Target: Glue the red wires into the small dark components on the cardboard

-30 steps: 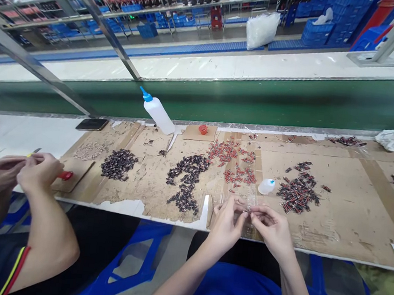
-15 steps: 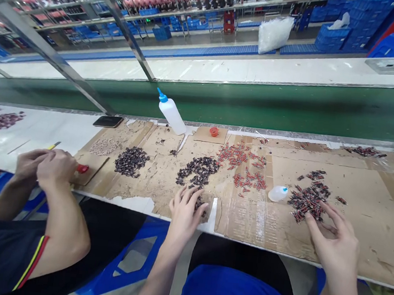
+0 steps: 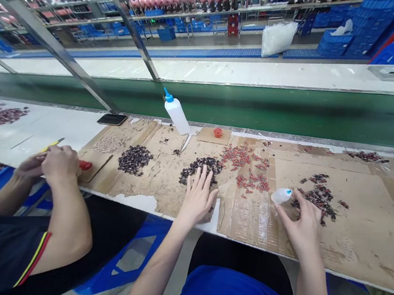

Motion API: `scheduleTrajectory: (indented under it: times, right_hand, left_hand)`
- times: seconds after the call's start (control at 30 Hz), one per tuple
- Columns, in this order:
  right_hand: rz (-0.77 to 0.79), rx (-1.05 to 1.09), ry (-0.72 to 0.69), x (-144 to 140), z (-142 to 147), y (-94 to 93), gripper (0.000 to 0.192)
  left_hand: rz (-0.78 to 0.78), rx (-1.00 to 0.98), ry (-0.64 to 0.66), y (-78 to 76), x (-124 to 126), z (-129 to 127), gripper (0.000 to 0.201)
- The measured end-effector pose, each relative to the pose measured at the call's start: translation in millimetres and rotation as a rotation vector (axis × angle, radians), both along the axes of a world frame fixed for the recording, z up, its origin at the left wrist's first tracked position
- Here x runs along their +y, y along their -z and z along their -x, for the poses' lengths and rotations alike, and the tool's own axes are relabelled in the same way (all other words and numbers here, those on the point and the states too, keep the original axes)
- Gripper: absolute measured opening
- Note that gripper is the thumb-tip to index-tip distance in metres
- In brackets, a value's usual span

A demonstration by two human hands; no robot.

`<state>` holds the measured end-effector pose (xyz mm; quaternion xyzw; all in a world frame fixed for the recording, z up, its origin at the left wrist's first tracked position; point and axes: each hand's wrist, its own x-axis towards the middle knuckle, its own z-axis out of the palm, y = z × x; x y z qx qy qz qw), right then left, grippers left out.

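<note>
My left hand (image 3: 198, 198) lies with its fingers stretched out over the near edge of a pile of small dark parts (image 3: 189, 170), partly covering it. My right hand (image 3: 300, 219) is at a small white squeeze bottle (image 3: 279, 195) with a blue tip, which lies on the cardboard (image 3: 245, 223). The thumb is by the bottle's near side and the index finger by its tip, apart from each other; whether they press on it I cannot tell. Just beyond that hand is a heap of dark and red small parts (image 3: 321, 198). Red-tipped parts (image 3: 240, 156) lie between my hands.
A tall white bottle (image 3: 177, 116) with a blue nozzle stands at the back beside a red cup (image 3: 217, 132). Another dark pile (image 3: 135, 159) and a phone (image 3: 111, 119) lie to the left. A co-worker's hands (image 3: 58, 163) work there with a yellow tool (image 3: 52, 144).
My right hand has left the dark-and-red heap and moved left to the small bottle. My left hand has moved forward onto the dark pile, its fingers straighter.
</note>
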<state>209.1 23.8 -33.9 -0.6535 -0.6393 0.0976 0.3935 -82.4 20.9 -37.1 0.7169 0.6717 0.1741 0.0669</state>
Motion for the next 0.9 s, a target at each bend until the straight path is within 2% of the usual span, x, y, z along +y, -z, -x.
scheduleTrajectory:
  times: [0.07,0.17,0.33,0.47,0.53,0.67,0.7,0.83,0.9]
  right_hand:
    - [-0.006,-0.011,-0.017,0,1,-1.9,0.055]
    - [-0.002,-0.025,-0.043,0,2,-3.2,0.053]
    - [0.0,-0.003,-0.016,1,5,1.6,0.058]
    - [0.005,0.026,-0.025,4,10,2.6,0.06]
    - [0.021,0.074,-0.02,4,11,0.6,0.058]
    - [0.103,0.245,0.066,-1,14,-5.6,0.054]
    - [0.126,0.286,0.09,-3,14,-7.1,0.054]
    - [0.169,0.386,0.116,-10,10,-10.7,0.052]
    - [0.161,0.428,0.107,-12,8,-10.6,0.05]
  left_hand:
    - [0.034,0.021,0.075,-5.9,16,2,0.056]
    - [0.108,0.063,0.181,-6.7,29,3,0.06]
    - [0.111,0.069,0.372,-5.7,18,0,0.061]
    - [0.179,0.011,0.519,-17.2,12,1,0.058]
    - [0.174,-0.036,0.514,-24.5,20,3,0.054]
    - [0.041,-0.081,0.317,-32.7,54,3,0.037]
    - [0.035,-0.062,0.301,-33.1,65,3,0.035]
    - [0.097,0.039,0.478,-30.8,98,1,0.03]
    - [0.11,0.055,0.506,-29.5,104,2,0.03]
